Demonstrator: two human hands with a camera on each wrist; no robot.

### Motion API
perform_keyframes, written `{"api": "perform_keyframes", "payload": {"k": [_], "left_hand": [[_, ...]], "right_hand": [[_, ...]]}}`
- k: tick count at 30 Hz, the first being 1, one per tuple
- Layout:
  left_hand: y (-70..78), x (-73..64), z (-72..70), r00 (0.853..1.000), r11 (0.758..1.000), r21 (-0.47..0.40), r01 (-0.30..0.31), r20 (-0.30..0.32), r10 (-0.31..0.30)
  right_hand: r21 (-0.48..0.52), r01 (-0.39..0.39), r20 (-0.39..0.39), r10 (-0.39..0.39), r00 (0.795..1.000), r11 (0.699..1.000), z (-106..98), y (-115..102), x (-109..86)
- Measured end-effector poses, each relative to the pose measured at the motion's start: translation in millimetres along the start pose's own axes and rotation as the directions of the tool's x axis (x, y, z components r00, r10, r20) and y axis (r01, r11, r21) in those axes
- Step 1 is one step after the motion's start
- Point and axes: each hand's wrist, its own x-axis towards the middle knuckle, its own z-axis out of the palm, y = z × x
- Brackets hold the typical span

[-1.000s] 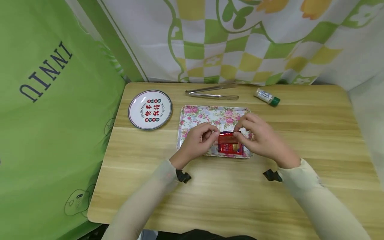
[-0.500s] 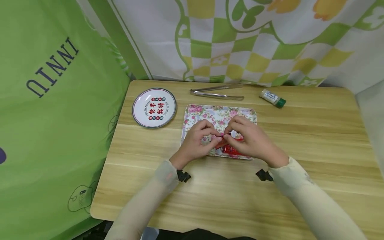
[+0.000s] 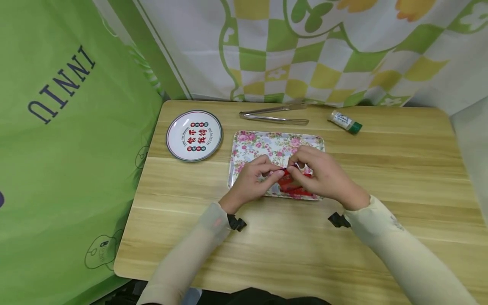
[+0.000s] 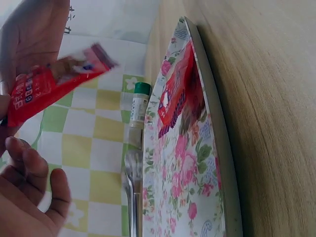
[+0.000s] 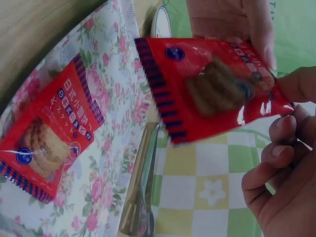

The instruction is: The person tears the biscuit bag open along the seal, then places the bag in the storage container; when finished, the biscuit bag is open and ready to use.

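Observation:
Both hands hold a red biscuit packet above the floral tray, pinching its upper edge between thumbs and fingers. My left hand has its fingertips at one end of that edge. Close beside them, my right hand grips the same edge with thumb and forefinger. The packet hangs tilted, biscuits showing through its window, and no opening can be made out in it. A second red biscuit packet lies flat on the tray below; the held packet and right hand partly cover it in the head view.
A white plate with red lettering stands left of the tray. Metal tongs lie behind it, and a green-capped shaker bottle lies at the back right. A patterned curtain hangs along the table's far edge.
The hands have drawn closer together along the packet's edge since one second ago, the right hand moving left. The held packet has tilted, so less of its face shows in the head view.

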Motion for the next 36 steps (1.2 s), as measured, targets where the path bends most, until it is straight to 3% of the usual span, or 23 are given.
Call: {"api": "perform_keyframes", "payload": {"k": [5, 10, 17, 21, 25, 31, 36], "left_hand": [[1.9, 3.3, 1.7, 0.989, 0.978, 0.149, -0.143, -0.003, 0.145], [6.7, 5.3, 1.8, 0.981, 0.964, 0.188, -0.186, -0.026, 0.194], [10.5, 5.0, 2.1, 0.984, 0.954, 0.254, -0.157, -0.038, 0.172], [11.8, 6.0, 3.2, 0.991, 0.951, 0.281, -0.13, 0.009, 0.133], [12.8, 7.2, 4.5, 0.992, 0.948, 0.294, -0.122, 0.059, 0.11], [11.6, 3.5, 3.4, 0.994, 0.963, 0.244, -0.11, 0.033, 0.105], [12.7, 3.6, 2.7, 0.994, 0.945, 0.31, -0.108, 0.047, 0.098]], "right_hand": [[-0.071, 0.033, 0.037, -0.03, 0.999, 0.997, -1, -2, 1.5], [-0.157, 0.105, 0.056, -0.097, 0.994, 0.982, -2, -6, 5.1], [-0.188, 0.191, 0.077, -0.179, 0.981, 0.963, -3, -10, 9.1], [-0.139, 0.208, 0.074, -0.2, 0.977, 0.968, -3, -9, 8.0], [-0.053, 0.18, 0.048, -0.178, 0.983, 0.982, -3, -5, 4.0], [0.119, 0.095, 0.023, -0.099, 0.995, 0.988, 1, 3, -6.2], [0.121, 0.11, -0.019, -0.108, 0.994, 0.987, 10, 8, -11.1]]}}
